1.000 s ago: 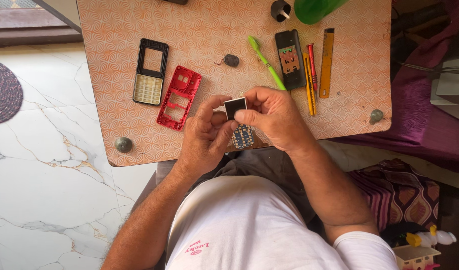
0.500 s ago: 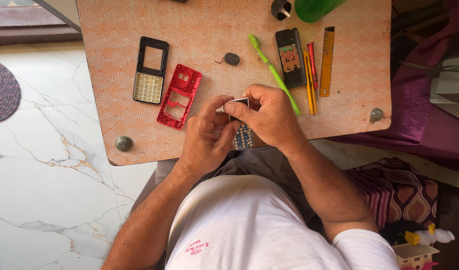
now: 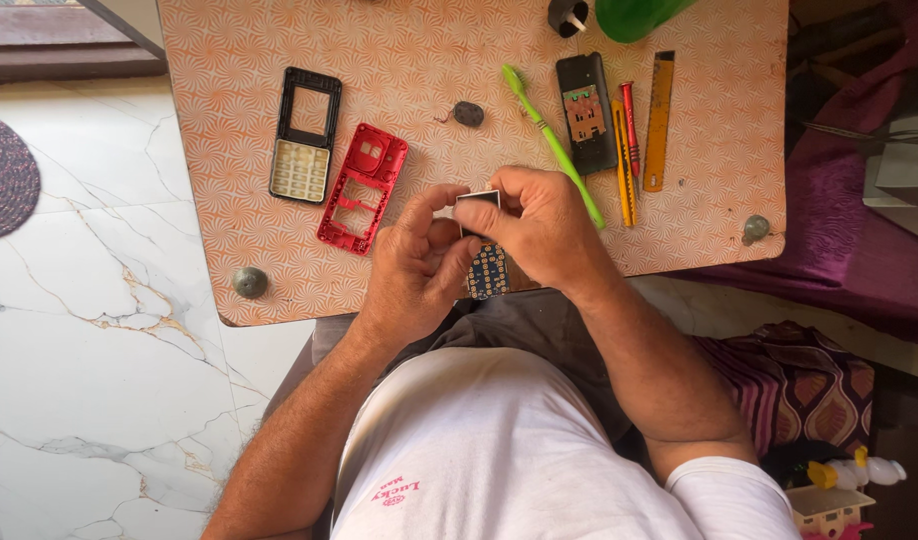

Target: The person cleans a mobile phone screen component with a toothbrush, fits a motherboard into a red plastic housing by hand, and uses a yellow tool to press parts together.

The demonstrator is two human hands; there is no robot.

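Observation:
Both hands hold a small phone circuit board (image 3: 486,262) with a dark screen at its top and a dotted keypad area below, just above the near edge of the orange patterned table (image 3: 679,240). My left hand (image 3: 414,265) grips its left side, thumb near the screen. My right hand (image 3: 539,230) pinches the top and right side. A black phone front frame with a pale keypad (image 3: 304,135) and a red inner frame (image 3: 362,188) lie to the left. A green toothbrush (image 3: 551,140) lies just beyond my right hand.
A black phone back shell (image 3: 585,112), a red tool (image 3: 630,125), yellow tools (image 3: 659,120) and a small dark part (image 3: 468,114) lie on the table. A green object (image 3: 634,15) sits at the far edge. White marble floor (image 3: 89,330) is at left, purple fabric (image 3: 809,270) at right.
My right hand's fingers closed over the board's screen half a second ago, then shifted so the screen shows again. The board stays in both hands.

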